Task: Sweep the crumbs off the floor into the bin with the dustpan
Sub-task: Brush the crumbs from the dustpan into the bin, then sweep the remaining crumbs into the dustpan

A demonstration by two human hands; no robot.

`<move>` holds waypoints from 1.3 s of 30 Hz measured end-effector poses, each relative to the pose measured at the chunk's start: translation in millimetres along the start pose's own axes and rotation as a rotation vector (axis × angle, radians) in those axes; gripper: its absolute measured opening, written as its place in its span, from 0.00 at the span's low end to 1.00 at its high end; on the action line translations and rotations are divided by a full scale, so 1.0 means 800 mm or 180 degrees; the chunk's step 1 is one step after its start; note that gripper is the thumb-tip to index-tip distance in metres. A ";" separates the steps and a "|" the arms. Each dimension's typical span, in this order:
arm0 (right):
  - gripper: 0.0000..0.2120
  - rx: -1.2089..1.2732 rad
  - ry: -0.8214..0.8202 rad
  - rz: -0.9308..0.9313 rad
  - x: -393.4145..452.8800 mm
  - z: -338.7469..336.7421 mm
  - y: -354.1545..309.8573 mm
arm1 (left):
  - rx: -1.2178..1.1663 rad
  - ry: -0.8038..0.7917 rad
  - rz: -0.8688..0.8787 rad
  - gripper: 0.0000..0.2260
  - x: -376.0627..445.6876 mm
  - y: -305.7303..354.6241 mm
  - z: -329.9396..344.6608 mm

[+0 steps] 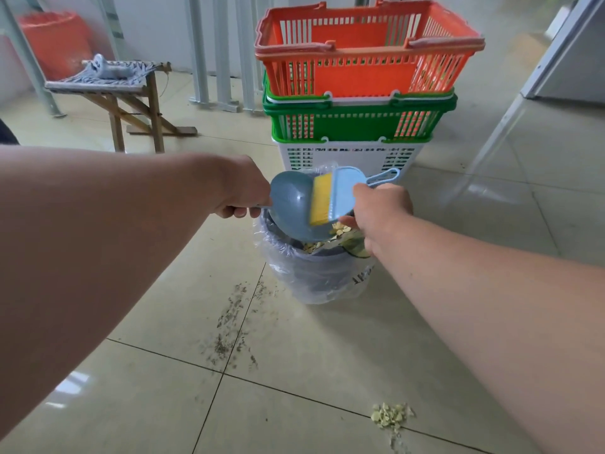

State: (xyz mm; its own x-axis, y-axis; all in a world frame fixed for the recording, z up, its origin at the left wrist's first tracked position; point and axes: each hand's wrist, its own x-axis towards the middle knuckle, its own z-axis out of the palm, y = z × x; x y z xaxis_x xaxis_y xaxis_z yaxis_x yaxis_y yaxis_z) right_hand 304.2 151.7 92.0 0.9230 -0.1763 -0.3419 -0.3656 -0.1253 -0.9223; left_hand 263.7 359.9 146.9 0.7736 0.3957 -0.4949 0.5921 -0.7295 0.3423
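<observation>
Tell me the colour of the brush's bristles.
Yellow; the brush bristles show clearly in the head view, over the bin.
</observation>
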 end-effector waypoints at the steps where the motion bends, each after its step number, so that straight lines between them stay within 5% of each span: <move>1: 0.04 0.0201 -0.0256 0.0135 -0.004 0.002 0.001 | -0.0025 0.0002 0.0020 0.14 -0.001 0.001 0.000; 3: 0.06 -0.0115 -0.0302 0.0097 -0.004 0.003 0.004 | -0.0015 -0.0030 0.0091 0.14 -0.004 0.002 0.000; 6: 0.09 -0.0956 0.0362 -0.0260 0.004 -0.017 0.001 | 0.0137 -0.0040 0.0162 0.14 -0.012 0.000 -0.003; 22: 0.06 0.1189 0.0069 0.0356 -0.102 -0.159 0.021 | -0.1328 -0.0124 0.0287 0.10 -0.159 -0.050 0.052; 32: 0.06 0.0885 0.0055 0.0809 -0.229 -0.277 0.124 | -0.1718 -0.0557 0.0145 0.07 -0.302 -0.093 0.190; 39: 0.04 0.0738 -0.0079 0.1338 -0.288 -0.317 0.234 | -0.1456 -0.0385 0.0027 0.09 -0.365 -0.135 0.309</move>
State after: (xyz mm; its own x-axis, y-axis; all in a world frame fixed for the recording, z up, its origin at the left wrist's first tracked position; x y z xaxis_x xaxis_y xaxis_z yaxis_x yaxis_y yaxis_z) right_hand -6.8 -78.5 44.0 0.7046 -0.1414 -0.6953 -0.6739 0.1733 -0.7182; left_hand -81.9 185.3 56.5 0.7632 0.3032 -0.5706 0.6454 -0.4011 0.6501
